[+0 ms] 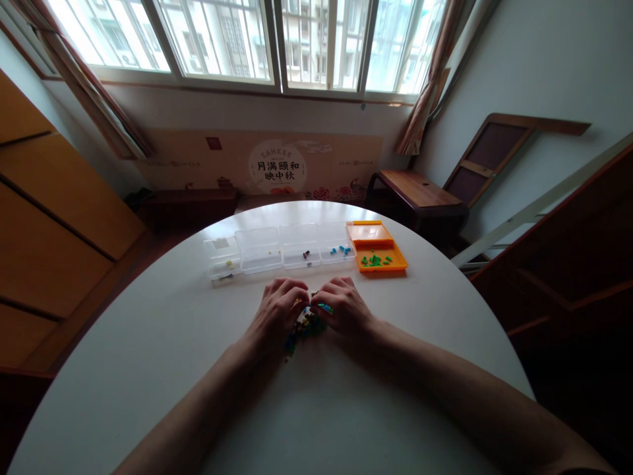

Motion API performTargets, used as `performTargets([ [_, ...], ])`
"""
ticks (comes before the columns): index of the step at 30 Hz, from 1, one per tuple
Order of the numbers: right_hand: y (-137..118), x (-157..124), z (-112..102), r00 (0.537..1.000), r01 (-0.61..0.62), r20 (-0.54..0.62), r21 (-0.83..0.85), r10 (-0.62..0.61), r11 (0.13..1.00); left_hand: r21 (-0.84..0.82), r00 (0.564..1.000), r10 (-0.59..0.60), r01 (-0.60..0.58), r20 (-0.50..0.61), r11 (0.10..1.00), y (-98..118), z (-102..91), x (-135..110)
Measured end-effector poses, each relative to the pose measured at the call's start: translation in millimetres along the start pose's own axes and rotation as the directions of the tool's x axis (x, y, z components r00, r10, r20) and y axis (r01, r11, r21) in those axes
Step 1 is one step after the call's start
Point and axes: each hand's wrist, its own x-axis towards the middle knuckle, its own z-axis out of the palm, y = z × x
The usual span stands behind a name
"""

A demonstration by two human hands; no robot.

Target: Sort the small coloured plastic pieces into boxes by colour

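Observation:
A heap of tiny mixed-colour building bricks [309,324] lies on the white round table [306,422], mostly green, blue, yellow and dark. Over its far edge my left hand [283,305] and my right hand [345,307] meet, fingertips nearly touching. Both have bent fingers drawn into a pinch; what lies between them is too small and covered to make out. A bit of yellow shows at the left fingers, and blue-green bricks [325,307] show beneath the right ones. Part of the heap is hidden by the hands.
Beyond my hands stand several open clear plastic boxes [260,268] in a row, with a few yellow, dark and blue bricks [340,250] inside. At the row's right end is an orange box [383,268] holding green bricks [376,260]. A wooden chair [415,188] stands behind the table.

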Motion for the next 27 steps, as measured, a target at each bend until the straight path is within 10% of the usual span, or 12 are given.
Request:
performTargets([
  [12, 18, 2, -9, 0.983, -0.159, -0.091, 0.045, 0.162, 0.986, 0.009, 1.000, 0.010, -0.009, -0.026, 1.000, 3, -2.0, -1],
  [27, 98, 26, -24, 0.829, -0.518, -0.263, -0.031, 0.493, 0.855, 0.057, 1.000, 0.030, -0.030, 0.004, 0.998, 4, -4.3, -5],
])
